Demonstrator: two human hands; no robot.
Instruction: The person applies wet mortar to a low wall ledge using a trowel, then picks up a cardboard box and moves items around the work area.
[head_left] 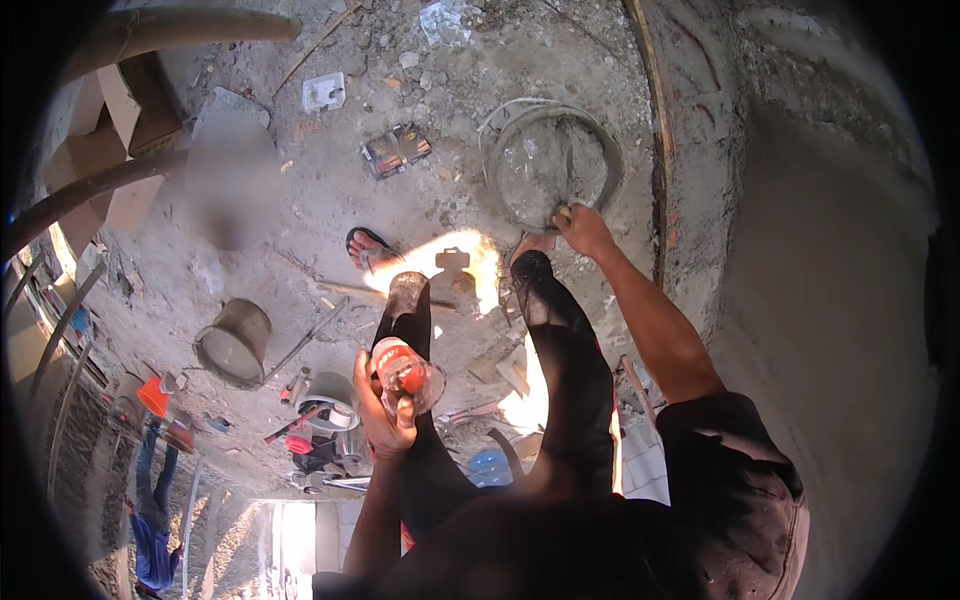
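At a bucket (611,140) of grey mix (545,165), right fingers (561,222) clench a handle (566,212); left fingers (364,378) clasp a clear-and-red container (408,374).

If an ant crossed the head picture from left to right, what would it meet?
Cardboard box, grey bucket, red-and-clear container in the left hand, round tub, wooden strip.

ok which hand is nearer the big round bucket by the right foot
Right. The right hand is at the near edge of the bucket, holding a yellowish handle. The left hand is well away, farther back and to the left, holding a clear and red container.
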